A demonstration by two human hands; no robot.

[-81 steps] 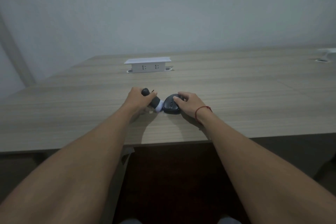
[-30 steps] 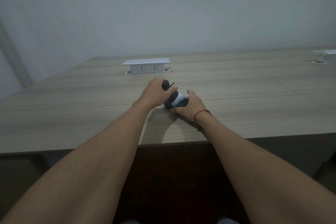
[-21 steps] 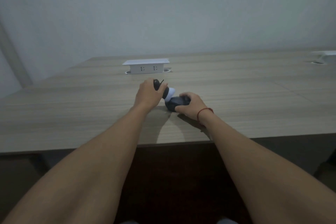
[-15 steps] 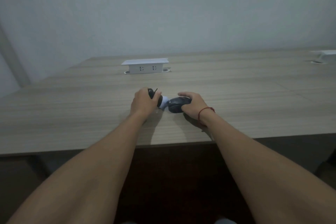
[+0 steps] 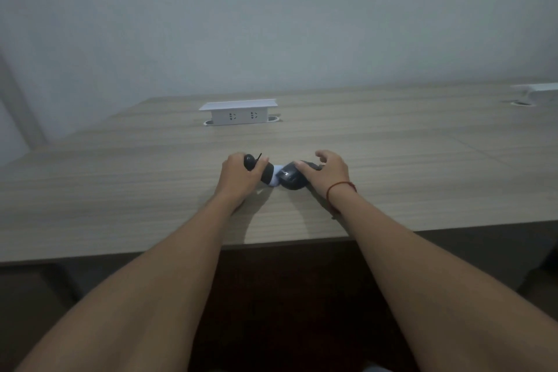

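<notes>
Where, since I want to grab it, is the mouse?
Head view, just right of centre: the mouse sits on the table under the right hand, beside the tool in the left hand.

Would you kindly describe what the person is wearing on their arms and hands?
The left forearm and right forearm are bare, with no sleeves in view, and neither the left hand nor the right hand wears a glove. A thin red cord circles the right wrist; the left wrist carries nothing.
</notes>
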